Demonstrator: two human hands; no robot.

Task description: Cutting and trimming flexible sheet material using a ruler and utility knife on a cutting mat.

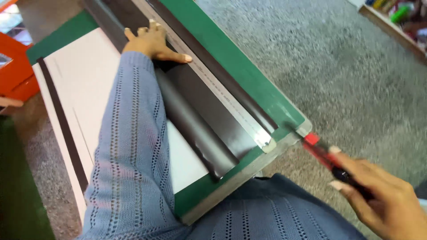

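My left hand presses flat on a long metal ruler and on the dark sheet under it, fingers spread. The ruler runs diagonally along a green cutting mat. A narrow dark strip lies just beyond the ruler's far edge. The sheet's near edge curls up into a roll. My right hand grips a red and black utility knife, its tip at the mat's near right corner, just past the end of the ruler.
A white board with a thin dark strip lies left of the mat. Grey carpet surrounds it. An orange object stands at the far left, and a shelf with coloured items at top right.
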